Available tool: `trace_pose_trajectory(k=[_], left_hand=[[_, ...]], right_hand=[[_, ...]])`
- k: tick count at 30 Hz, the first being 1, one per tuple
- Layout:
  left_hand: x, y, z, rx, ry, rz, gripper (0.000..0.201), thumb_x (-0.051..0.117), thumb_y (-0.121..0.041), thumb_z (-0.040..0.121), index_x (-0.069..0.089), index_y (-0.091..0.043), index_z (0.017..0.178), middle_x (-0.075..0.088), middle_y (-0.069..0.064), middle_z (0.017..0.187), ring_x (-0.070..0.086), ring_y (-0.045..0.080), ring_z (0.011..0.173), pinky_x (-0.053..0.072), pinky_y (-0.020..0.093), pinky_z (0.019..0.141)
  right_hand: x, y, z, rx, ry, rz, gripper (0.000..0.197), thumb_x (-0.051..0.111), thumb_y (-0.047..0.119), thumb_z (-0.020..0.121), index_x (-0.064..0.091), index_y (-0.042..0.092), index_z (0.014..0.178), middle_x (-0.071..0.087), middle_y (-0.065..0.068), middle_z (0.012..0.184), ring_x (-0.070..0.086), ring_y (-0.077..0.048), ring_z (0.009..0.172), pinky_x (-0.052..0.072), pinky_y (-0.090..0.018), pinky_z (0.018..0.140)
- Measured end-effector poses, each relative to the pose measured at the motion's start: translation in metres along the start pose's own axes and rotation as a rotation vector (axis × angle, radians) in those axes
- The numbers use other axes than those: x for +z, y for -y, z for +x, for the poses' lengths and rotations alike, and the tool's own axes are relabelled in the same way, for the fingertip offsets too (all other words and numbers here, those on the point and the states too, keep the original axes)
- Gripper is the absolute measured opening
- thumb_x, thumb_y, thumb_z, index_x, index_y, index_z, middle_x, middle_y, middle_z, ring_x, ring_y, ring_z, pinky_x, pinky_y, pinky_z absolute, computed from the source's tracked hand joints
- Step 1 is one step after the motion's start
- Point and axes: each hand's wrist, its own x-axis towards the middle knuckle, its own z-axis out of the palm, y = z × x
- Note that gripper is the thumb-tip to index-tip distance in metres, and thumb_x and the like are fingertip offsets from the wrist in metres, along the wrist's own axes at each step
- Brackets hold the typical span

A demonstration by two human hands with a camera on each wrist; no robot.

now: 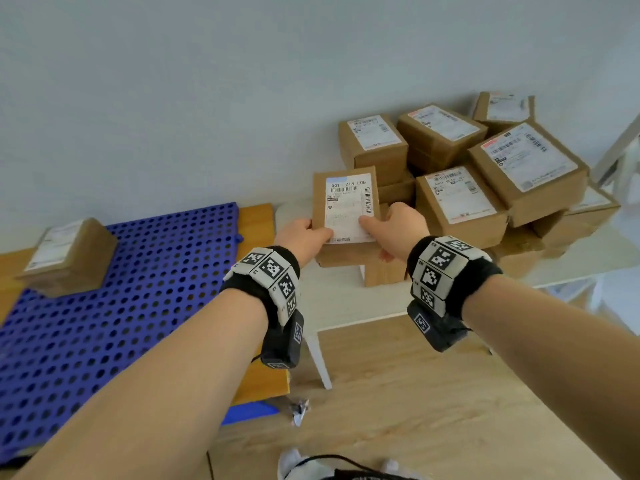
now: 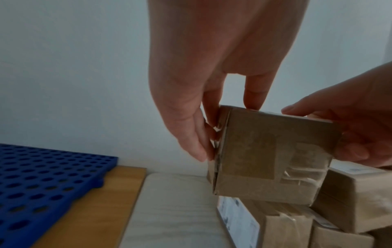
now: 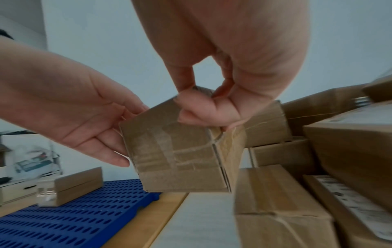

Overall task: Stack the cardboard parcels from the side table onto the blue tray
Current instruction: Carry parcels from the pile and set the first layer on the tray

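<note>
Both hands hold one cardboard parcel with a white label on top, over the left end of the white side table. My left hand grips its left side, thumb on top. My right hand grips its right side. In the left wrist view the parcel sits just above another parcel; whether they touch I cannot tell. In the right wrist view the parcel's taped end faces the camera. The perforated blue tray lies to the left, with one parcel at its far left corner.
A pile of several labelled parcels fills the side table against the wall. The tray rests on a wooden board that butts against the side table. A crumpled scrap lies on the wooden floor. A white frame stands at the right.
</note>
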Motion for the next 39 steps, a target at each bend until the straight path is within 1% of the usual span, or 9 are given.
trace_pose_trajectory(k=[3,6,9,12,15,22,27,33,39], left_hand=[[-0.030,0.025,-0.007,-0.017,-0.056,0.017,0.024,0.055,-0.029,0.092,0.059,-0.013,0.110,0.060,0.003,0.107,0.054,0.016,0.090,0.050,0.025,0.071],[-0.067,0.057,-0.012,-0.035,-0.112,0.027,0.025,0.056,-0.029,0.092,0.060,-0.008,0.104,0.056,0.001,0.090,0.051,0.014,0.078,0.044,0.021,0.057],[-0.110,0.097,-0.018,-0.044,-0.141,0.061,0.023,0.056,-0.030,0.092,0.062,-0.009,0.098,0.054,-0.001,0.075,0.046,0.010,0.060,0.035,0.020,0.049],[-0.158,0.139,-0.023,-0.040,-0.153,0.095,0.023,0.054,-0.027,0.093,0.065,-0.011,0.107,0.058,-0.002,0.084,0.051,0.011,0.067,0.037,0.017,0.050],[-0.202,0.179,-0.024,-0.035,-0.152,0.107,0.026,0.054,-0.023,0.093,0.064,-0.012,0.114,0.061,0.001,0.095,0.052,0.013,0.072,0.039,0.016,0.053],[-0.255,0.253,-0.014,-0.057,-0.121,0.115,0.024,0.053,-0.017,0.093,0.067,-0.010,0.111,0.062,0.003,0.088,0.046,0.008,0.057,0.037,0.020,0.051],[-0.267,0.288,0.001,-0.119,-0.107,0.109,0.026,0.054,-0.020,0.093,0.066,-0.013,0.115,0.067,0.005,0.103,0.057,0.018,0.080,0.043,0.024,0.063],[-0.285,0.313,0.024,-0.219,-0.098,0.204,0.008,0.049,-0.013,0.092,0.056,-0.017,0.091,0.066,0.013,0.107,0.060,0.025,0.087,0.048,0.032,0.071],[-0.303,0.322,0.050,-0.212,-0.065,0.225,0.025,0.046,-0.009,0.093,0.065,-0.007,0.109,0.062,0.007,0.101,0.058,0.023,0.097,0.049,0.034,0.088]], right_hand=[[0.026,0.026,-0.006,-0.054,0.058,-0.006,0.025,0.054,0.037,0.091,0.047,0.013,0.092,0.060,0.000,0.080,0.059,-0.014,0.053,0.050,-0.023,0.045],[0.061,0.059,-0.012,-0.105,0.090,-0.056,0.030,0.055,0.036,0.091,0.041,0.015,0.073,0.060,-0.001,0.072,0.057,-0.014,0.048,0.049,-0.023,0.043],[0.106,0.094,-0.021,-0.137,0.116,-0.066,0.031,0.055,0.034,0.091,0.039,0.017,0.071,0.060,-0.003,0.069,0.057,-0.014,0.047,0.047,-0.021,0.041],[0.162,0.128,-0.031,-0.136,0.168,-0.035,0.022,0.054,0.033,0.092,0.051,0.012,0.087,0.063,-0.004,0.080,0.059,-0.015,0.050,0.051,-0.023,0.043],[0.215,0.158,-0.039,-0.140,0.190,-0.029,0.036,0.053,0.036,0.091,0.053,0.010,0.116,0.066,-0.005,0.095,0.062,-0.017,0.054,0.057,-0.030,0.053],[0.294,0.191,-0.047,-0.088,0.267,-0.002,0.034,0.056,0.030,0.090,0.049,0.012,0.118,0.060,0.000,0.099,0.059,-0.017,0.054,0.059,-0.036,0.064],[0.331,0.203,-0.035,-0.115,0.306,-0.087,0.038,0.057,0.029,0.089,0.048,0.010,0.121,0.063,-0.006,0.115,0.062,-0.023,0.073,0.059,-0.038,0.069],[0.371,0.218,-0.004,-0.103,0.380,-0.145,0.040,0.057,0.032,0.089,0.047,0.009,0.121,0.063,-0.009,0.113,0.064,-0.028,0.079,0.058,-0.042,0.072],[0.394,0.227,0.026,-0.109,0.379,-0.142,0.043,0.056,0.029,0.089,0.043,0.008,0.125,0.063,-0.011,0.112,0.065,-0.029,0.084,0.058,-0.037,0.068]])
